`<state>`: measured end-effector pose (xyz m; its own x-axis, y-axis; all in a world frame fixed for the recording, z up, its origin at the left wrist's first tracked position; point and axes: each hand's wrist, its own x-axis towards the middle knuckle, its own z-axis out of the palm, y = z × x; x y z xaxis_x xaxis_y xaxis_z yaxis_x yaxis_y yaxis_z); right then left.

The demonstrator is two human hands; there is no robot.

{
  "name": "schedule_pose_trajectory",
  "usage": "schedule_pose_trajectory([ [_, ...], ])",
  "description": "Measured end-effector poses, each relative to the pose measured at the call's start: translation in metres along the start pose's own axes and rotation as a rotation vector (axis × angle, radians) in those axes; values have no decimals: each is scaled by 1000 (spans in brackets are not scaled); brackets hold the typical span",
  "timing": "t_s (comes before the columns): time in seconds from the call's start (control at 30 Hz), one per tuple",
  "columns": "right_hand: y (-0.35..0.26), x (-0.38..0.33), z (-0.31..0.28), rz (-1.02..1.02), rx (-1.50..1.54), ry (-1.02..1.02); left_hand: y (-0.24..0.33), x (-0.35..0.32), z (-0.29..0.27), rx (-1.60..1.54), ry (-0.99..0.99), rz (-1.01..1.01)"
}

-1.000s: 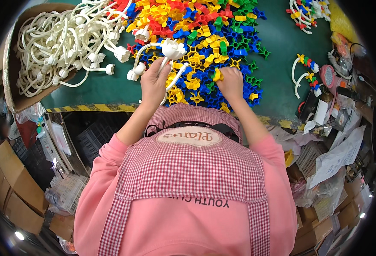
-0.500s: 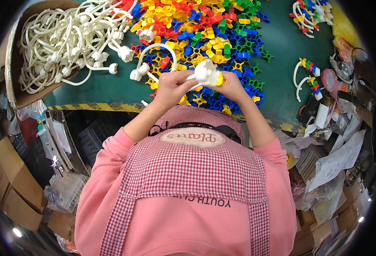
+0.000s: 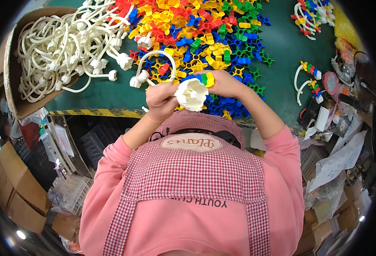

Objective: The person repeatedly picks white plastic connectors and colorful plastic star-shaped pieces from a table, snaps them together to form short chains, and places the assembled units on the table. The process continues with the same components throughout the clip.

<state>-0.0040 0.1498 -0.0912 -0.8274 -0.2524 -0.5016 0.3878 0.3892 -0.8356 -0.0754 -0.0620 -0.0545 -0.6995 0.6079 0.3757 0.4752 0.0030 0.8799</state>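
My left hand (image 3: 160, 100) is closed on a white cord, most of it hidden, beside its flower-shaped cup end (image 3: 192, 94). The cup's scalloped opening faces up toward me. In my right hand (image 3: 226, 84), the fingers pinch a short row of blue, green and yellow plastic pieces (image 3: 205, 80) right behind the cup. Whether those pieces are threaded on the cord cannot be made out. Just beyond my left hand, a looped white cord (image 3: 174, 64) with flower-like ends lies on the table.
A cardboard box (image 3: 10, 81) of tangled white cords (image 3: 47, 51) stands at the left. Loose red, yellow, blue and green pieces (image 3: 205, 32) are heaped across the table's middle. At right lie cords strung with coloured pieces (image 3: 309, 77), near a pink-rimmed round object (image 3: 329, 82) and clutter.
The white cup has shifted left and toward me, and its opening now shows. Blue and green pieces have come into sight beside the yellow one at my right fingers.
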Motion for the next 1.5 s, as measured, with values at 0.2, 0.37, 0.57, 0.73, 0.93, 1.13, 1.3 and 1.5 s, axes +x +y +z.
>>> schedule_pose_trajectory([
  [0.2, 17, 17, -20, -282, -445, 91, 0, 11, 5, -163, 1, -168],
  [0.37, -18, 18, -38, -6, -301, -79, -4, 18, -1, -94, 139, -215],
  [0.57, -22, 21, -34, -213, -424, -86, -4, 26, 4, -183, 269, -259],
  [0.73, 6, 23, -46, -105, 247, 268, -14, 20, 3, -323, 273, -374],
  [0.93, 93, 80, -98, -261, -697, 912, -12, 31, 6, -357, 324, -428],
  [1.13, 50, 47, -72, -46, -349, 1013, -14, 21, 0, -290, 317, -469],
  [1.3, 45, -5, -32, 93, -61, 960, -7, 29, 12, -290, 230, -430],
  [1.5, 16, -32, 2, -223, 161, 797, 8, 30, 20, -251, 121, -450],
])
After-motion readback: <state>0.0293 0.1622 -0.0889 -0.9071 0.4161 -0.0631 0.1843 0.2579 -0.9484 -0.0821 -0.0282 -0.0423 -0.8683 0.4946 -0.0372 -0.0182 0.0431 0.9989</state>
